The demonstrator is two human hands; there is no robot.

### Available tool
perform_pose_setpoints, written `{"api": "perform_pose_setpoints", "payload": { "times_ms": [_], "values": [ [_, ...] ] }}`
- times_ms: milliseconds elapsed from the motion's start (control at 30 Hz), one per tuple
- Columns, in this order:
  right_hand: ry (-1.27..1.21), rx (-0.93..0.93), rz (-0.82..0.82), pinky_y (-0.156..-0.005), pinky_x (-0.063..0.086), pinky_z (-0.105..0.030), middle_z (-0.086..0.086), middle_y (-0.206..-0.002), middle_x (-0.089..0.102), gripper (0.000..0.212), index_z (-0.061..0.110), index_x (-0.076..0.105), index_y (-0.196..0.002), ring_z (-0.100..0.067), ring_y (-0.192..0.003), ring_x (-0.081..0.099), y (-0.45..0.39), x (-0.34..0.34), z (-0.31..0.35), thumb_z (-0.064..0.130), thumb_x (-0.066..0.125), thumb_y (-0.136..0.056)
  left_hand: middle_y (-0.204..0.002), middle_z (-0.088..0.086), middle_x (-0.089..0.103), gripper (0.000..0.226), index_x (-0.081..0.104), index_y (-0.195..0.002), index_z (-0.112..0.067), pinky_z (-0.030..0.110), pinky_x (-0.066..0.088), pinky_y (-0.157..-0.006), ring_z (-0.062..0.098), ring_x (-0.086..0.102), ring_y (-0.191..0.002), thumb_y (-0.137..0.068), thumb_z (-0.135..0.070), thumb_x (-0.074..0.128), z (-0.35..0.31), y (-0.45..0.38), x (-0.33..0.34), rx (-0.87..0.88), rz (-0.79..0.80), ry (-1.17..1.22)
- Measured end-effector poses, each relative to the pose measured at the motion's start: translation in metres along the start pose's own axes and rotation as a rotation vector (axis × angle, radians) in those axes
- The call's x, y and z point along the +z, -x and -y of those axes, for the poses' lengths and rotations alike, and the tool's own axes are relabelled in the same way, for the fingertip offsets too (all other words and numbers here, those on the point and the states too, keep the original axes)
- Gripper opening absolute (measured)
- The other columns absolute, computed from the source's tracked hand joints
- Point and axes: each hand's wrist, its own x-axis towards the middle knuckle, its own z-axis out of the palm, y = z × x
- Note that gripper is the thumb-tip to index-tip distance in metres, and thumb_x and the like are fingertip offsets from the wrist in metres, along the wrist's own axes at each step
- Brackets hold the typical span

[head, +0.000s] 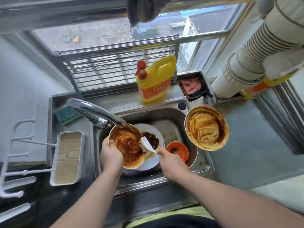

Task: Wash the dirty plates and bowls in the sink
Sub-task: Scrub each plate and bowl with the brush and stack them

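Note:
My left hand (pixel 110 155) grips the rim of a yellow bowl (pixel 127 146) smeared with brown sauce, tilted over the steel sink (pixel 172 113) just below the tap (pixel 97 111). My right hand (pixel 170 159) holds the white handle of a dish brush (pixel 146 144), whose bristles press against the bowl's inside. Under the bowl lies a white plate (pixel 158 134) with a dark sauce patch. A small orange bowl (pixel 177 150) sits in the sink to the right. A second sauce-smeared yellow bowl (pixel 206 128) rests on the sink's right rim.
A yellow detergent bottle (pixel 156 79) with an orange pump stands on the ledge behind the sink. A green sponge (pixel 67 115) lies at the back left. A white tray (pixel 67 157) sits left of the sink. A red cloth (pixel 191 87) fills a recess; white pipes (pixel 246 63) rise at the right.

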Motion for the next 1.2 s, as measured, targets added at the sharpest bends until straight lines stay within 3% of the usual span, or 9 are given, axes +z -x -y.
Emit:
{"api": "perform_pose_setpoints", "payload": {
  "times_ms": [200,367,467,567,700,933,1033,1100,1200],
  "values": [
    [-0.301,-0.135,0.056,-0.072,0.051,-0.046,-0.002,-0.083,0.067,0.020,0.049,0.050,-0.127,-0.023,-0.075,0.062,0.032,0.039,0.021,0.045,0.040,-0.110,-0.133,0.002,0.052,0.044,0.039,-0.156,-0.043,0.050,0.045,-0.103,0.021,0.052,-0.112,-0.113,-0.045,0.028,-0.015,-0.002,0.003,0.145,0.057,-0.024],
    [-0.148,-0.024,-0.006,-0.082,0.054,-0.047,-0.010,-0.101,0.071,0.028,0.038,0.051,-0.135,-0.034,-0.093,0.066,0.010,0.034,0.004,0.038,0.033,-0.112,-0.132,0.005,0.050,0.046,0.035,-0.159,-0.038,0.042,0.042,-0.098,0.020,0.048,-0.107,-0.114,-0.044,0.027,-0.023,0.007,0.004,0.174,0.081,-0.046],
    [-0.008,0.013,-0.008,-0.076,0.056,-0.046,-0.006,-0.097,0.071,0.028,0.040,0.050,-0.133,-0.032,-0.087,0.066,-0.001,0.016,-0.007,0.040,0.030,-0.113,-0.136,0.010,0.051,0.048,0.033,-0.159,-0.037,0.043,0.046,-0.095,0.023,0.049,-0.107,-0.113,-0.047,0.026,-0.017,0.012,0.006,0.156,0.126,-0.057],
    [-0.056,-0.014,-0.030,-0.075,0.058,-0.049,-0.005,-0.094,0.070,0.025,0.041,0.048,-0.129,-0.030,-0.082,0.066,0.003,0.009,0.005,0.042,0.029,-0.112,-0.138,0.012,0.053,0.049,0.031,-0.160,-0.036,0.044,0.051,-0.088,0.025,0.053,-0.108,-0.113,-0.048,0.025,-0.009,0.014,0.010,0.100,0.165,-0.063],
    [-0.148,-0.129,-0.035,-0.079,0.050,-0.043,-0.012,-0.108,0.071,0.026,0.039,0.046,-0.133,-0.035,-0.094,0.064,0.021,0.030,0.037,0.042,0.031,-0.113,-0.133,0.012,0.055,0.047,0.034,-0.158,-0.035,0.038,0.048,-0.076,0.023,0.057,-0.100,-0.113,-0.046,0.029,-0.011,0.022,0.013,0.110,0.154,-0.038],
    [0.210,-0.042,-0.056,-0.067,0.059,-0.049,-0.011,-0.089,0.069,0.024,0.038,0.042,-0.130,-0.038,-0.078,0.066,0.016,0.027,-0.002,0.028,0.030,-0.112,-0.125,0.013,0.058,0.044,0.049,-0.150,-0.031,0.052,0.053,-0.098,0.031,0.058,-0.105,-0.112,-0.044,0.031,-0.011,0.014,0.001,0.173,0.098,-0.048],
    [0.312,-0.033,-0.124,-0.067,0.061,-0.049,-0.010,-0.099,0.071,0.030,0.045,0.034,-0.138,-0.038,-0.082,0.068,0.008,0.006,-0.018,0.028,0.030,-0.113,-0.126,0.013,0.058,0.045,0.048,-0.151,-0.028,0.050,0.051,-0.097,0.029,0.055,-0.106,-0.113,-0.043,0.029,0.000,0.014,-0.001,0.157,0.094,-0.068],
    [0.181,-0.012,-0.155,-0.074,0.058,-0.046,-0.004,-0.112,0.070,0.032,0.047,0.034,-0.142,-0.033,-0.089,0.067,0.004,-0.009,-0.024,0.035,0.032,-0.112,-0.124,0.011,0.058,0.044,0.048,-0.150,-0.027,0.048,0.050,-0.092,0.029,0.055,-0.105,-0.113,-0.042,0.029,0.004,0.014,-0.002,0.143,0.086,-0.057],
    [-0.084,-0.009,-0.192,-0.078,0.054,-0.043,0.006,-0.103,0.068,0.027,0.035,0.053,-0.126,-0.022,-0.091,0.064,0.002,-0.029,-0.022,0.053,0.047,-0.106,-0.123,0.004,0.060,0.040,0.048,-0.147,-0.033,0.049,0.053,-0.097,0.027,0.057,-0.107,-0.113,-0.044,0.031,0.006,0.016,-0.003,0.102,0.119,0.004]
  ]
}}
